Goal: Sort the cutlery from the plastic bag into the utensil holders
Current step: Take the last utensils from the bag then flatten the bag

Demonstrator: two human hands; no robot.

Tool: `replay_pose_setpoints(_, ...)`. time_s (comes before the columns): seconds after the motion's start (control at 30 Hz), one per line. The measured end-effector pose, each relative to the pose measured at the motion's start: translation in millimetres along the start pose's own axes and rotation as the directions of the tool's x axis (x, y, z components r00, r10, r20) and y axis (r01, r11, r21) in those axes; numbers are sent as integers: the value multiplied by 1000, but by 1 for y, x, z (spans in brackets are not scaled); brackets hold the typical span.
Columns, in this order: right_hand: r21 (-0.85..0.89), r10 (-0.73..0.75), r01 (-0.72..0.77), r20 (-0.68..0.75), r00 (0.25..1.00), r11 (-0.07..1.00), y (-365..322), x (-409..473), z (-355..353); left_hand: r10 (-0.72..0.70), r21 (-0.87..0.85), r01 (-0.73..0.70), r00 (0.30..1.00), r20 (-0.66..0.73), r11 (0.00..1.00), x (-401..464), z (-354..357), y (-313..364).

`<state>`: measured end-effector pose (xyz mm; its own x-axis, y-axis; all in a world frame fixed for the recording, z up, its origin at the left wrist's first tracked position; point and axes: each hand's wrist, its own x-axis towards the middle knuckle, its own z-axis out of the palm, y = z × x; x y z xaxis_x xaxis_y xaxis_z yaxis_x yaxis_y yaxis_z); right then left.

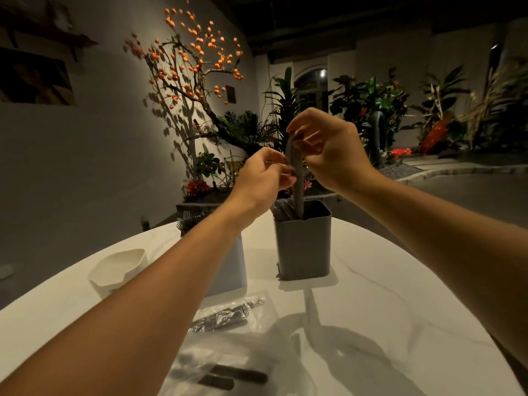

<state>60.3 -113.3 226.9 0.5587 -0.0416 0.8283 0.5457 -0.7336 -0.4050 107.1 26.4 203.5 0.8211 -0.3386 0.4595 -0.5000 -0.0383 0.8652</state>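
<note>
2 hands are meeting above the dark grey utensil holder (303, 244), which is standing upright on the white table (400, 324). The right hand (328, 147) is pinching the top of a long grey utensil (297, 178) between thumb and curled fingers, and the piece is standing nearly upright with its lower end already inside the holder's open mouth, beside other dark handles leaning there. The left hand (263, 175) is sitting just beside the utensil's middle, fingers curled in toward it; whether it is actually pinching the piece or a scrap of wrapping on it is too dim to tell. Left of the dark holder, partly hidden by the left forearm, a lighter grey holder (231, 267) is showing fork tines (188, 218) above its rim.

Nearer the camera, a clear plastic bag (228, 315) is lying flat with dark cutlery still in it, and 2 dark handles (228, 377) are lying under more plastic at the table's near edge. A white bowl (117, 270) is sitting at the left.

Judging from this, the step in hand is seating 1 piece in the dark holder, with plenty left to sort. Next, the fingers likely need to release so the piece drops in, then reach back to the bag.
</note>
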Motion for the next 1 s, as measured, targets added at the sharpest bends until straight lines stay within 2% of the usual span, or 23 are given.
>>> replay_pose_setpoints(0.13,-51,10,-8,49,999,999,29,7,18,-40,107,37,999,26,994,21,3,-26)
replay_pose_setpoints(0.27,-108,125,-109,155,980,988,69,-1,48,-65,343,55,998,17,938,33,0,-61)
replay_pose_setpoints(0.33,-265,197,-118,296,935,957,87,-12,63,-64,346,70,998,-27,936,34,-3,-72)
replay_pose_setpoints(0.4,-377,288,-120,429,856,918,97,-23,71,-52,336,69,997,-57,940,33,-6,-77)
replay_pose_setpoints(0.47,-404,319,-130,447,835,905,98,-28,70,-47,346,64,997,-57,936,30,-10,-78)
replay_pose_setpoints(0.63,-294,255,-160,318,913,942,72,-24,52,-46,379,46,999,-9,924,10,-15,-61)
replay_pose_setpoints(0.8,-169,143,-91,326,934,981,23,-34,38,-21,416,6,999,31,909,-25,-22,-30)
replay_pose_setpoints(0.9,-139,118,-73,357,927,988,-13,-47,32,9,468,10,999,-38,883,-56,-34,-11)
replay_pose_setpoints(1.0,-91,164,-136,496,853,986,-52,-70,29,-32,517,63,997,-68,853,-100,-50,4)
